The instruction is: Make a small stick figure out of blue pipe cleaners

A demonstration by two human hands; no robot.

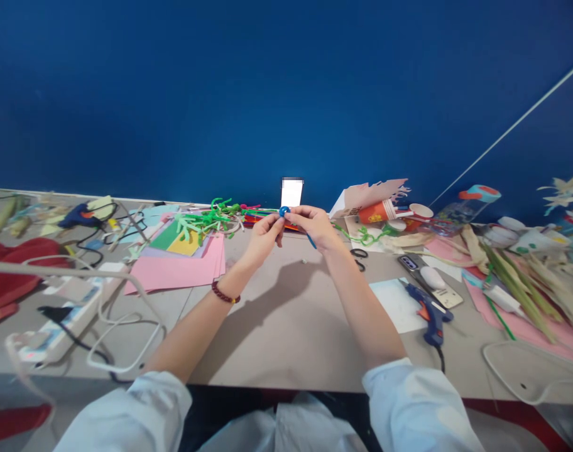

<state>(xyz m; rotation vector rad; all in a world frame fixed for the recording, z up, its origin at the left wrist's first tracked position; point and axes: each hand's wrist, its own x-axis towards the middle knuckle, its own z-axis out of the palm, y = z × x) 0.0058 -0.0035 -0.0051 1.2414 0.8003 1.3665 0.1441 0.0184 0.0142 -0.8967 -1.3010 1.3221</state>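
Note:
Above the far part of the table, both my hands pinch a small coil of blue pipe cleaner [284,211]. My left hand [265,233] holds it from the left with thumb and fingertips. From the other side, my right hand [315,226] is closed on it, and a blue tail of the same colour hangs below that palm. Behind the hands a bright-screened phone [292,191] stands upright against the blue wall. Red and dark pipe cleaners [253,222] lie just beyond my left fingers, partly hidden.
Green pipe cleaners [215,216] lie over pink paper [173,270] on the left, near a power strip [74,320] with cables. On the right are black-handled scissors [359,253], a glue gun [430,314], a phone [411,263], paper cups [378,212] and corn husks [526,282].

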